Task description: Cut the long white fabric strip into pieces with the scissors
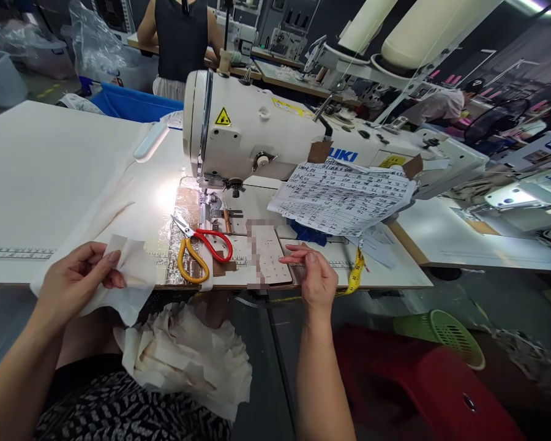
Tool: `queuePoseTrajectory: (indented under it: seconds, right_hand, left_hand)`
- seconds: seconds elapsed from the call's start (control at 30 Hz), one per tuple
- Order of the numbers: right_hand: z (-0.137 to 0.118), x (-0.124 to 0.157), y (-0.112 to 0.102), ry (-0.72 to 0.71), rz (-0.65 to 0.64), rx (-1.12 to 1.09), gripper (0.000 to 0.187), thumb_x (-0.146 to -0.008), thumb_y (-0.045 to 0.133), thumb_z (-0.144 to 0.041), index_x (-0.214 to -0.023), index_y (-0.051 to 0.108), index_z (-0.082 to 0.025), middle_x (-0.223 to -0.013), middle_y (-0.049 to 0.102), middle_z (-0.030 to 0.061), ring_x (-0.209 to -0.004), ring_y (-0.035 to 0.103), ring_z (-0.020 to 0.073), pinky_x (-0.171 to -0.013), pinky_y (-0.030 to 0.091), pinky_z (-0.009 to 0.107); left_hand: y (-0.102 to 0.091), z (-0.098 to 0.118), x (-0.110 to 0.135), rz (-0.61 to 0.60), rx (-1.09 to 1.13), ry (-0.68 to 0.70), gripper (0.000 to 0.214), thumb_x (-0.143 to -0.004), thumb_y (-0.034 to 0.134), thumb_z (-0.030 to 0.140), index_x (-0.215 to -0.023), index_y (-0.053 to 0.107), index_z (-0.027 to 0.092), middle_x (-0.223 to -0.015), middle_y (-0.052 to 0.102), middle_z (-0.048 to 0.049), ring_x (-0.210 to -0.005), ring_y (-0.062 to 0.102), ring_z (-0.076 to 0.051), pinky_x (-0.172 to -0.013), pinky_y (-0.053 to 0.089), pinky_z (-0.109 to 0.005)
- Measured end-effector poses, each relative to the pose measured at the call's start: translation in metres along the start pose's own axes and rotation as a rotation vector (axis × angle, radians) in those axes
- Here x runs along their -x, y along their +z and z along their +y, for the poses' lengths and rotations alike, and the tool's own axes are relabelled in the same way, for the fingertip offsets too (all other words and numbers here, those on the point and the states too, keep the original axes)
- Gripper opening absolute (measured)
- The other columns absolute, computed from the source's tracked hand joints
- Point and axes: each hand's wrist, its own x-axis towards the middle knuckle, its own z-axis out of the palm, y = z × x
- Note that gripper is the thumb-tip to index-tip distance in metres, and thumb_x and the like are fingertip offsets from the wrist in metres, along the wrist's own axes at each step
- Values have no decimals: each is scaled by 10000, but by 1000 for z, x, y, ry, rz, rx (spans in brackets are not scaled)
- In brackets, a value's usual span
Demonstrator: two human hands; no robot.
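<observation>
My left hand (80,278) is closed, with thumb and fingers pinching a thin, sheer off-white fabric piece (131,269) at the table's front edge. The cloth hangs over that edge, and a sheer strip trails back across the tabletop. To the right, my right hand (319,275) is raised at the front edge with its fingers partly stretched and apart; I see nothing in it. Beside its fingertips lies a flat pale panel (270,257), partly blurred out. Scissors (197,245) with one red and one yellow handle lie below the sewing machine's needle area (206,205). A pile of off-white fabric pieces (188,361) rests on my lap.
The white sewing machine (252,122) spans the table (73,165), with a handwritten paper sheet (344,196) taped to it. A yellow tape measure (356,275) hangs off the front edge. On the lower right are a red stool (450,392) and green basket (454,337). People sit beyond.
</observation>
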Motion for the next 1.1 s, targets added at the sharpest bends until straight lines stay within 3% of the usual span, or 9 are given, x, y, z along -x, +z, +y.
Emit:
queuePoseTrajectory:
  seconds: [0.1,0.27,0.47,0.9,1.1]
  right_hand:
    - [2,1,-5,11,55,-26,263,-967,385,-333,-833,591,-239,-653,693,11,-930,652,230,-1033,373,497]
    - [2,2,-6,55,-7,-29,250,-943,449,-339,-800,621,-227,-664,703,22,-936,655,242,-1044,349,502]
    - [6,2,-6,80,90,-109,263,-963,389,-344,-862,600,-226,-713,709,26,-984,647,245,-949,432,490]
    - [2,0,-2,94,-50,-80,291,-966,412,-415,-1038,613,-217,-1021,698,78,-1122,591,244,-1024,373,484]
    - [-5,-7,0,31,-164,30,313,-980,358,-412,-1094,587,-232,-1033,699,77,-1244,487,240,-1064,323,510]
  left_hand:
    - [0,0,0,-3,-8,-1,211,-765,644,376,-806,566,185,-519,644,13,-481,599,-121,-499,482,-206]
    - [1,2,0,-2,-16,5,211,-773,636,382,-809,572,184,-516,641,12,-476,589,-122,-500,484,-214]
    - [0,0,0,-13,-24,2,203,-780,639,377,-816,580,186,-528,647,19,-492,588,-110,-517,480,-191]
    - [2,-3,-1,-32,-4,62,247,-793,634,433,-805,592,190,-515,644,8,-486,591,-111,-485,471,-178]
    - [-1,-5,-2,-60,-3,73,261,-808,618,446,-817,589,187,-514,641,9,-472,567,-103,-473,464,-172]
